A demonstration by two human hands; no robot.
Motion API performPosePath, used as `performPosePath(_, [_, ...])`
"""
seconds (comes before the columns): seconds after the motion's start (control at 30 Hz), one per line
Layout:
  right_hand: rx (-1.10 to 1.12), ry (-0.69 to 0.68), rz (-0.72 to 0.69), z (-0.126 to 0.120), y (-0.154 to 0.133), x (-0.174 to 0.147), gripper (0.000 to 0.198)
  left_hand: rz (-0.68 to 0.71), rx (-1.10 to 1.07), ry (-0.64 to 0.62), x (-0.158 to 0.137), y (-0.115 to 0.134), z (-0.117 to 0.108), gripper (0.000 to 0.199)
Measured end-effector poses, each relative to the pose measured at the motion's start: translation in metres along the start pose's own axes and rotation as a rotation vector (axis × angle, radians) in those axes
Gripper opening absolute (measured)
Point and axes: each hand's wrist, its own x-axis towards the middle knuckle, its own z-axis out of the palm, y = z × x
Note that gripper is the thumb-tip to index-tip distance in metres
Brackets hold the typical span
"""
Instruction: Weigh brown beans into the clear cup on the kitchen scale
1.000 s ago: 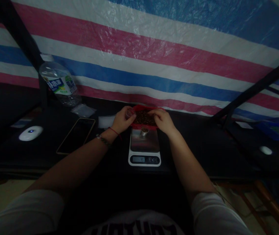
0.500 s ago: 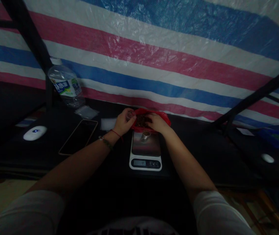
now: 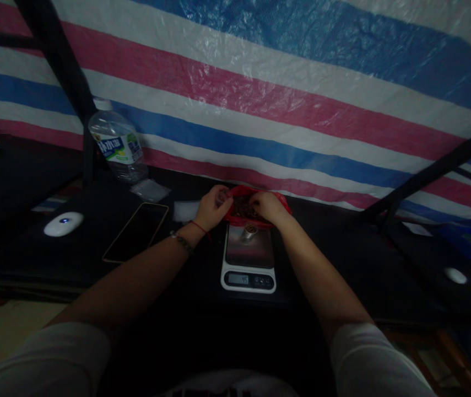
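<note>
An open red plastic bag (image 3: 281, 202) holds many small dark brown pieces (image 3: 243, 209). At its left rim my left hand (image 3: 211, 208) is closed on a small clear plastic thing (image 3: 222, 195), whose exact kind is too dim to tell. My right hand (image 3: 269, 207) reaches over the bag from the right, fingers bent together with the tips among the brown pieces. Just in front of the bag, a small metal cup (image 3: 249, 236) with brown bits in it stands on a white digital scale (image 3: 249, 259). The scale's display appears to read 45.
To the left lie a phone (image 3: 136, 231), a white oval device (image 3: 64, 224) with a blue light, and clear plastic bags (image 3: 151, 190). Behind them stands a large clear bottle (image 3: 118, 144). A striped plastic sheet (image 3: 260, 105) hangs behind the black table, between dark poles.
The whole view has shifted slightly. My right fingers have drawn together and bent more among the brown pieces. My left hand keeps its grip, and the scale's reading looks the same.
</note>
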Motion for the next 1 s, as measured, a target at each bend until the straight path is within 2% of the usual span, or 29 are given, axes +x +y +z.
performPosePath(0.2, [0.249, 0.187, -0.049, -0.029, -0.030, -0.040, 0.018, 0.004, -0.002, -0.007, 0.000, -0.001, 0.001, 0.032])
performPosePath(0.3, [0.295, 0.174, -0.114, -0.036, -0.052, -0.057, 0.017, 0.010, -0.008, -0.004, 0.000, -0.001, 0.002, 0.031])
performPosePath(0.4, [0.265, 0.123, -0.167, -0.033, -0.064, -0.065, 0.016, 0.007, -0.002, 0.007, 0.000, -0.001, 0.002, 0.030])
performPosePath(0.53, [0.214, 0.088, -0.172, -0.025, -0.066, -0.070, 0.015, -0.032, 0.008, 0.014, 0.001, 0.000, 0.001, 0.031])
performPosePath(0.73, [0.208, 0.089, -0.173, -0.031, -0.067, -0.077, 0.016, -0.037, 0.019, 0.023, 0.001, 0.001, 0.001, 0.030])
performPosePath(1.0, [0.299, 0.126, -0.170, -0.029, -0.054, -0.079, 0.041, -0.036, 0.029, 0.031, 0.001, -0.001, 0.002, 0.031])
